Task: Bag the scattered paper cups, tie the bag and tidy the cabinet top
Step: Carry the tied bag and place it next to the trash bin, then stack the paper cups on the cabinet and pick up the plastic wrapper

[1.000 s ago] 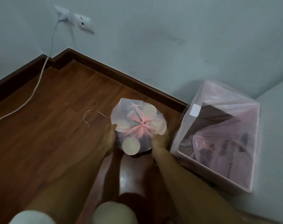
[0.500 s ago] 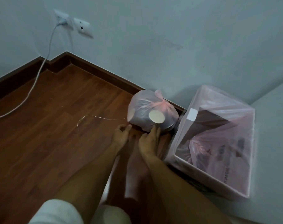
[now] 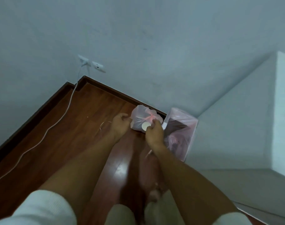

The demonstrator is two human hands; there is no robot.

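The tied pink plastic bag of paper cups lies on the wooden floor against the baseboard, its knot on top and one round cup base showing through. My left hand hovers just left of the bag with loosely curled fingers and holds nothing. My right hand is in front of the bag's near side, fingers loosely curled near the knot; no grip on the plastic shows. The white cabinet stands to the right, its top at the frame edge.
A waste bin with a pink liner stands right beside the bag, between it and the cabinet. A white cable runs from the wall socket across the floor. A thin strand lies left of my left hand.
The bag went from between my hands to the floor by the bin. Since then my view has risen well above the floor and both hands have come off the bag.
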